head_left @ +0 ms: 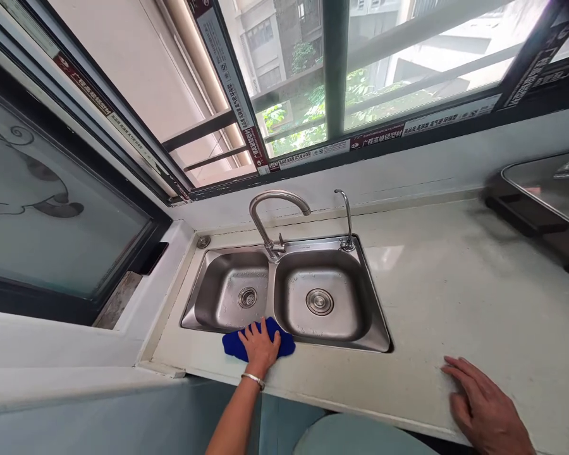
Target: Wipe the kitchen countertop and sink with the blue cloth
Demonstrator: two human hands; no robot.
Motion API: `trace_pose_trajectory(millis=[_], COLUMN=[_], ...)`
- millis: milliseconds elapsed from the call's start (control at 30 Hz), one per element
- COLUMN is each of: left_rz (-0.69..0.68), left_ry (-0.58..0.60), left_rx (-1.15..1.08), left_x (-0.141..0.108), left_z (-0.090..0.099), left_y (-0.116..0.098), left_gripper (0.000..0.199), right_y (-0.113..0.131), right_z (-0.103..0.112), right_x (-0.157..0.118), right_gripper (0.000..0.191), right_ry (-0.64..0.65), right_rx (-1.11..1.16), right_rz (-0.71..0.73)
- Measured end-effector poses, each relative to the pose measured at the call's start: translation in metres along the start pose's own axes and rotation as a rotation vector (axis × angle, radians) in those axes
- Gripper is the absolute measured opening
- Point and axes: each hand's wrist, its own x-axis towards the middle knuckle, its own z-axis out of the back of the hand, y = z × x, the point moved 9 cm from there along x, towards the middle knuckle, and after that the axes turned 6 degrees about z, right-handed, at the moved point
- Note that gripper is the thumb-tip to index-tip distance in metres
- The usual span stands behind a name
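Note:
A blue cloth (285,344) lies on the pale counter at the front rim of the steel double sink (377,316). My left hand (260,344), with a bangle at its wrist, presses flat on the cloth, its fingers spread. On the counter to the right of the sink rests my right hand (486,404), its fingers extended and the thumb apart, holding nothing. Both basins show water drops and a round drain in each.
A curved faucet (277,196) rises behind the sink, with a thin spout (348,218) to its right. A dark appliance with a glass top (540,221) stands at the far right. Windows (289,95) line the back and left.

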Motion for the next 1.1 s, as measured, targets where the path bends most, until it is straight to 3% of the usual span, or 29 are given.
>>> trace_pose_trajectory(millis=[100, 200, 367, 667, 1100], left_rz=[-0.044, -0.043, -0.072, -0.082, -0.005], left_ry=[0.159, 0.186, 0.096, -0.147, -0.195], left_rx=[0.007, 0.006, 0.016, -0.058, -0.216], left_x=[0.024, 0.042, 0.058, 0.095, 0.195], left_z=[-0.006, -0.010, -0.013, 0.002, 0.022], left_y=[-0.005, -0.009, -0.026, -0.062, -0.111], left_gripper=[0.077, 0.082, 0.078, 0.063, 0.073], right_y=[0.003, 0.004, 0.005, 0.001, 0.004], right_z=[0.000, 0.001, -0.001, -0.008, 0.005], right_x=[0.002, 0.004, 0.002, -0.007, -0.010], right_gripper=[0.041, 0.043, 0.041, 0.041, 0.047], right_ry=[-0.005, -0.020, -0.045, 0.003, 0.069], right_rx=[0.003, 0.004, -0.020, -0.036, 0.000], right_rz=[0.016, 0.016, 0.047, 0.018, -0.058])
